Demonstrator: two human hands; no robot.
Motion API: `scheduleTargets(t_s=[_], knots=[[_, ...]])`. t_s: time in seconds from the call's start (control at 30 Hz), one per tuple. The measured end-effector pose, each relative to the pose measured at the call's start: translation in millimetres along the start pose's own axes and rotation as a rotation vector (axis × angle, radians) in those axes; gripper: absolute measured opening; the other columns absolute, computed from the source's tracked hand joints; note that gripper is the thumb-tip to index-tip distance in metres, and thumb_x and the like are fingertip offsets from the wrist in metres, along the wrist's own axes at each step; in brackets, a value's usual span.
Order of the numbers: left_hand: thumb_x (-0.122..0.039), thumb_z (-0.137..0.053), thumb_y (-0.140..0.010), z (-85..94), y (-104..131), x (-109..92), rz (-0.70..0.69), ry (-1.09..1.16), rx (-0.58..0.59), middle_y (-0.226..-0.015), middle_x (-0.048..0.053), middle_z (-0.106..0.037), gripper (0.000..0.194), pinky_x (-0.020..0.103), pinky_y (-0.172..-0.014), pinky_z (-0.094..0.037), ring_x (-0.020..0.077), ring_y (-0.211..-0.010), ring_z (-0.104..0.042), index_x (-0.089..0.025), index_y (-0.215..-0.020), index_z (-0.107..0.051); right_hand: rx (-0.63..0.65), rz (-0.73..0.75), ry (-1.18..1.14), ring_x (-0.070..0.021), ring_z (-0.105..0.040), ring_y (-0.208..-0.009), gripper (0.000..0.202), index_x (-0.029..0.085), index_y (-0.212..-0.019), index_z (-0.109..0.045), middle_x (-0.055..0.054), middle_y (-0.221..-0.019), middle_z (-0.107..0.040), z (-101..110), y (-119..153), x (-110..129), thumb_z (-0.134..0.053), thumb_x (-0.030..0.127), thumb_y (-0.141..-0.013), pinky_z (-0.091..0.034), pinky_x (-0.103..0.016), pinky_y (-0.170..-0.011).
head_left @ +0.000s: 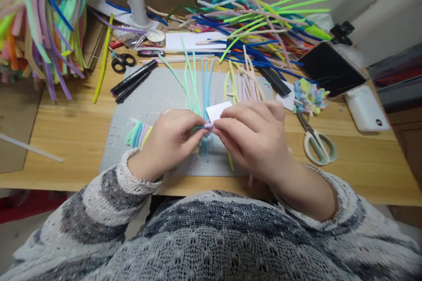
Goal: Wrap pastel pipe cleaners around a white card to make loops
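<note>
Over the grey cutting mat, my left hand and my right hand meet with fingertips pinched. Between them is a short lilac pipe cleaner, bent or coiled, held from both sides. A small white card stands out just behind the right fingertips; whether that hand grips it too, I cannot tell. Under and beyond my hands lie loose pipe cleaners: mint green, light blue, yellow and pale pink. Left of my left hand sits a striped pastel bundle of pipe cleaners.
Grey-handled scissors and a pastel pipe cleaner cluster lie at right, near a dark-screened phone. Black-handled scissors, markers and a thread spool stand at back left. A colourful pipe cleaner heap fills the back.
</note>
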State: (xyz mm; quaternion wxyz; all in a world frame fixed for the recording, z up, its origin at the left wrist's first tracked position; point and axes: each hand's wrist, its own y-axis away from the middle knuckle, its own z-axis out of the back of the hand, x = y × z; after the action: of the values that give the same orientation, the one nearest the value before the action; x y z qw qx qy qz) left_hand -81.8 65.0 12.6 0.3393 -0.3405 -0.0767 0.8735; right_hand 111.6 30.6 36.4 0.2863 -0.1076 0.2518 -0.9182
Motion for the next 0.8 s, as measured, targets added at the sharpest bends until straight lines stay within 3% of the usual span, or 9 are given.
scheduleTargets(t_s=[0.17,0.4,0.6,0.8], knots=[[-0.023,-0.056,-0.086,0.3,2,0,-0.157,-0.151,-0.084,-0.079,0.005,-0.068,0.012,0.034,-0.074,-0.041,0.0177,-0.075,-0.06,-0.015,-0.086,-0.065,0.176,0.024,0.066,-0.0174,-0.057,-0.085,0.021,0.019,-0.089,-0.063,-0.004,-0.087,-0.069,3,-5,2,-0.044,0.026,-0.095,-0.029,-0.036,-0.08],[-0.024,-0.056,-0.086,-0.4,4,0,-0.175,-0.147,-0.106,-0.078,0.004,-0.068,0.011,0.034,-0.074,-0.041,0.0174,-0.075,-0.06,-0.016,-0.085,-0.065,0.338,0.052,0.092,-0.0176,-0.055,-0.074,0.023,0.016,-0.082,-0.061,-0.005,-0.077,-0.067,10,-16,1,-0.043,0.022,-0.094,-0.027,-0.034,-0.074],[-0.024,-0.057,-0.086,-0.3,3,-1,-0.141,-0.085,-0.094,-0.08,0.003,-0.069,0.011,0.032,-0.073,-0.041,0.0166,-0.077,-0.06,-0.017,-0.086,-0.065,0.45,-0.033,-0.071,-0.0174,-0.055,-0.073,0.019,0.015,-0.082,-0.06,-0.006,-0.078,-0.065,11,-23,-4,-0.046,0.023,-0.092,-0.031,-0.031,-0.07],[-0.025,-0.057,-0.086,-0.7,3,1,-0.142,-0.08,-0.129,-0.078,0.004,-0.068,0.011,0.032,-0.073,-0.041,0.0169,-0.076,-0.06,-0.017,-0.084,-0.065,0.459,-0.078,-0.316,-0.0147,-0.049,-0.07,0.014,0.016,-0.078,-0.053,-0.005,-0.076,-0.057,6,-26,-9,-0.045,0.019,-0.089,-0.034,-0.025,-0.063]])
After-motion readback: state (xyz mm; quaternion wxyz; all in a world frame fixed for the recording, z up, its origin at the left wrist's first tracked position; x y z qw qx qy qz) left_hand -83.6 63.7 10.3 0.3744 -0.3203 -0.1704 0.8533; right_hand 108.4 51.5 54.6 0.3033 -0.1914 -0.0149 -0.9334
